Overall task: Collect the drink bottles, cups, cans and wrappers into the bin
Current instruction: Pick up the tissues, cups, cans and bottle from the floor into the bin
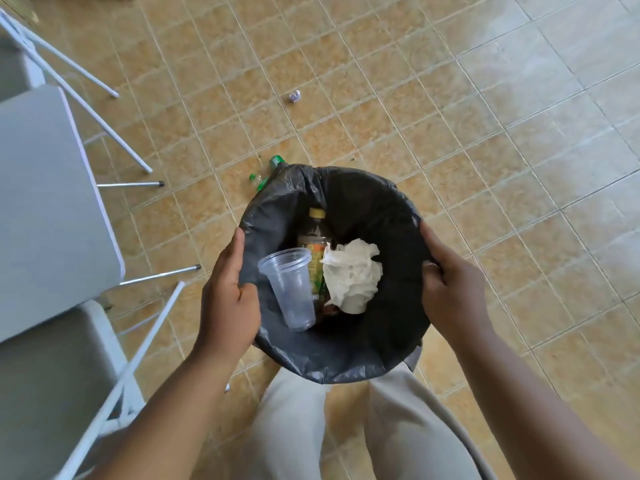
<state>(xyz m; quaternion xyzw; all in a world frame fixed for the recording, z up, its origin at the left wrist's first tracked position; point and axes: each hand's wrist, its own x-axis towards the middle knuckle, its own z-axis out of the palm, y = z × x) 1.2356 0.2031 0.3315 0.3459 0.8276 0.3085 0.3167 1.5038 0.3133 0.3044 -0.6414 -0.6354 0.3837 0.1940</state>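
The left hand and right hand each grasp the bin by its rim, curled over the slack black liner, which looks slippery, so the stiff rim beneath is the surer hold. Inside lie a thin, easily crushed clear cup, a yellow-capped bottle whose orange-green label is too blurred to read, and wadded white paper. Light green-capped bottles lie on the floor just past the far-left rim, and a small wrapper lies farther off.
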